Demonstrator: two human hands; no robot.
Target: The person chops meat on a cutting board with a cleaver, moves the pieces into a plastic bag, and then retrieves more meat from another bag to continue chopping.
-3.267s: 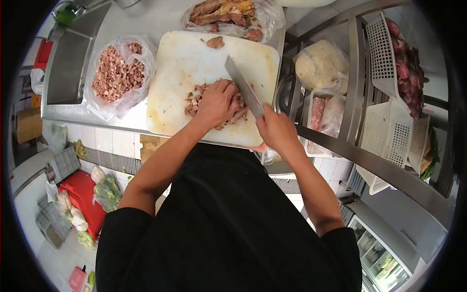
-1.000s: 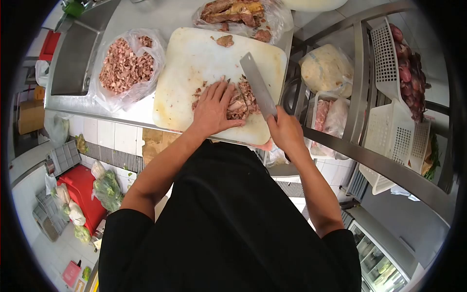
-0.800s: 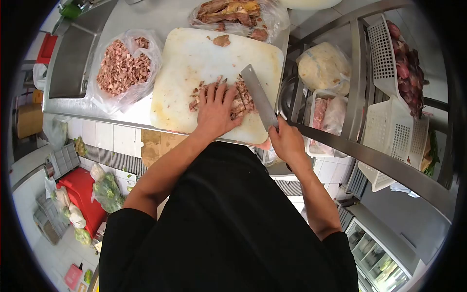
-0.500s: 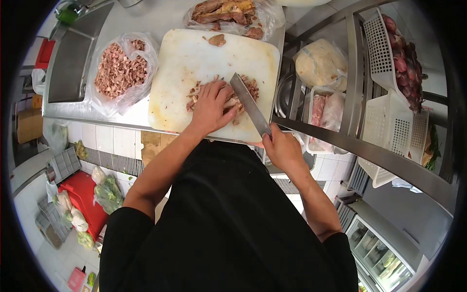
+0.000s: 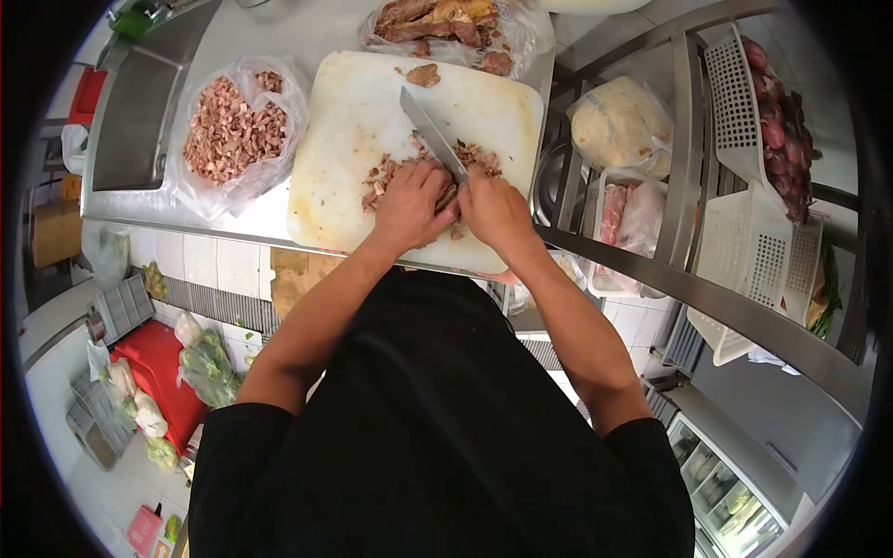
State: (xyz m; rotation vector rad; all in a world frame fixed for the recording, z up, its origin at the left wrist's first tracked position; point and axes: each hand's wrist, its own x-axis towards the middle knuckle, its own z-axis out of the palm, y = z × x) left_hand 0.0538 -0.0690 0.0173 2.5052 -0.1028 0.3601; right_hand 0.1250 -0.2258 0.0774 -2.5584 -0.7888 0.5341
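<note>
My right hand is wrapped round the handle of a knife, whose broad blade points up and left over the white cutting board. My left hand presses curled fingers onto chopped meat, close to the blade; the meat under the palm is partly hidden. More meat bits lie right of the knife. A single brown piece rests near the board's top edge. Left of the board, an open plastic bag holds diced meat.
Larger meat pieces sit in a plastic bag behind the board. A metal sink is at the left. To the right, a metal rack holds a wrapped pale bundle, a meat tub and a basket of red onions.
My right hand has moved up and left with the knife, from the board's front edge to beside my left hand. The blade now reaches farther across the board.
</note>
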